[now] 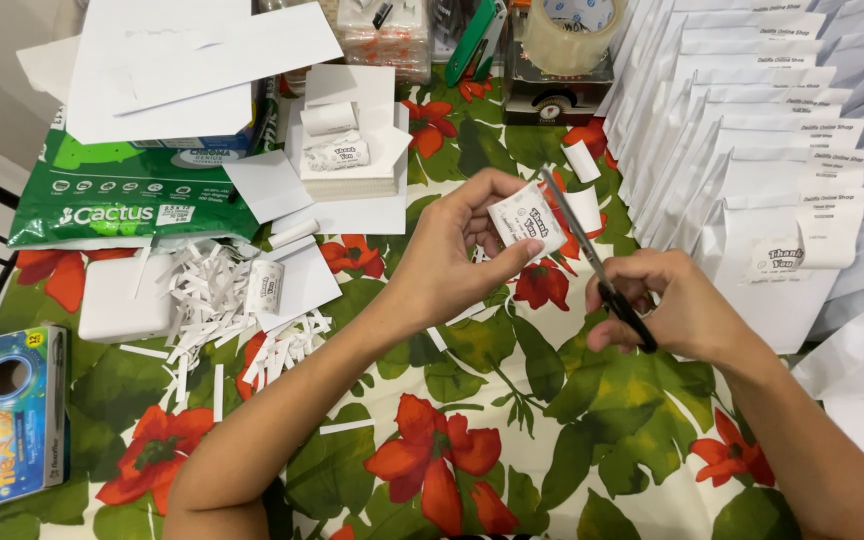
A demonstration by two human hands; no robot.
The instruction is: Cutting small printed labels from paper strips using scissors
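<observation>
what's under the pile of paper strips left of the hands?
The paper strips lie on the floral tablecloth and partly over a flat white box. Whatever lies beneath the pile's middle is covered.

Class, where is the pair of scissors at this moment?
In the head view the scissors are right of centre, held in the right hand, blades pointing up to the small printed paper slip that the left hand holds.

head view, downward (close overhead)
</observation>
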